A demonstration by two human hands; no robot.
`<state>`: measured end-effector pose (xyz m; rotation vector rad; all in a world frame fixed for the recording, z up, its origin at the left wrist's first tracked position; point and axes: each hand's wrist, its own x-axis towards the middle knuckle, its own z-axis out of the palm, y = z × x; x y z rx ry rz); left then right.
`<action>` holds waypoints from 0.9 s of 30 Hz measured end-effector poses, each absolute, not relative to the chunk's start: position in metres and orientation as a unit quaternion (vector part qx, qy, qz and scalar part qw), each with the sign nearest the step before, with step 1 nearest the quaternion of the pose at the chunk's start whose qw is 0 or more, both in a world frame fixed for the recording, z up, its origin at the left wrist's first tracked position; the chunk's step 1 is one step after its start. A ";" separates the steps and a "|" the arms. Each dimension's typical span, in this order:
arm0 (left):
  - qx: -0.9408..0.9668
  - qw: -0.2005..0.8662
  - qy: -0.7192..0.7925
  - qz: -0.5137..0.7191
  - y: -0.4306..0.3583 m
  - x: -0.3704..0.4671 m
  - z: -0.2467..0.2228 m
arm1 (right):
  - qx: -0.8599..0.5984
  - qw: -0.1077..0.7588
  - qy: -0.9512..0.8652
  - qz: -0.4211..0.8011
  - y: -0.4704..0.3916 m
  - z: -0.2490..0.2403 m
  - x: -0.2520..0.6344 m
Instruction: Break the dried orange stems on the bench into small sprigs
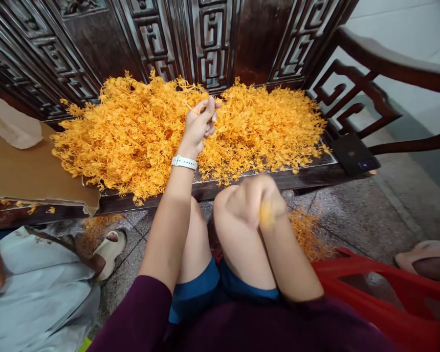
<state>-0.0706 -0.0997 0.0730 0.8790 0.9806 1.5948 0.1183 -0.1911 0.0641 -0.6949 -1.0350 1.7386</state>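
A long heap of orange, branching plastic-looking pieces point(132, 132) covers the seat of a dark carved wooden bench point(308, 177). Over the middle of the heap, my left hand point(201, 122), with a pale watch band at the wrist, is closed with thumb and fingers pinched on a thin orange piece. Lower down, by my right knee, my right hand point(258, 203) is smeared by motion. A blurred yellow-orange bit point(267, 214) shows at its fingers; whether the hand grips it is unclear.
Brown cardboard point(33, 166) lies at the left end of the bench. A dark flat object point(354, 154) is at the right end. Loose orange pieces point(308, 234) lie on the floor near a red plastic stool point(381, 278). Another person in pale clothing point(40, 283) is at the left.
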 end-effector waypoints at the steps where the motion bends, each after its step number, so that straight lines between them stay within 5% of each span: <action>1: 0.363 0.507 0.417 0.661 -0.100 -0.071 0.072 | -0.281 0.481 -0.430 0.711 -0.192 0.066 0.117; 9: 0.386 0.524 0.470 0.596 -0.107 -0.070 0.079 | -0.270 0.547 -0.415 0.675 -0.196 0.065 0.119; 13: 0.451 0.555 0.446 0.538 -0.115 -0.067 0.082 | -0.361 0.652 -0.494 0.449 -0.187 0.051 0.123; 16: 0.510 0.575 0.432 0.472 -0.122 -0.061 0.083 | -0.389 0.585 -0.627 0.336 -0.187 0.044 0.126; 27: 0.473 0.638 0.409 0.449 -0.130 -0.062 0.102 | -0.321 0.617 -0.449 0.561 -0.178 0.042 0.127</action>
